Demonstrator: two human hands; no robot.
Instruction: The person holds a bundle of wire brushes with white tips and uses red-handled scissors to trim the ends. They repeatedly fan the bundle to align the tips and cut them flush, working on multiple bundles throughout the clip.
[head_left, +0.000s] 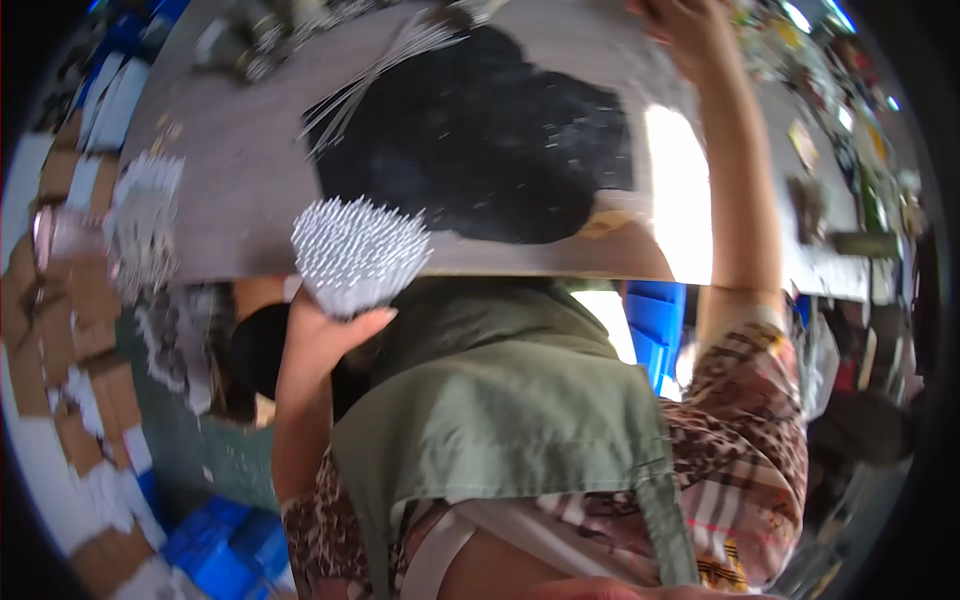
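My left hand (335,328) is wrapped round a thick bundle of thin white-silver wire rods (360,255), held upright at the table's near edge with the rod ends facing up. The thumb lies across the bundle's near side. My right arm reaches far across the table, and my right hand (688,28) is at the top edge of the view, partly cut off and blurred, so its grip does not show. Several loose long wire rods (370,85) lie over the far left part of a black mat (480,140).
The grey table (230,200) carries blurred metal parts (255,45) at its far left. Another stack of pale rods (148,215) stands by its left edge. Cardboard boxes (75,330) and a blue bin (215,545) lie to the left. Clutter lines the right side.
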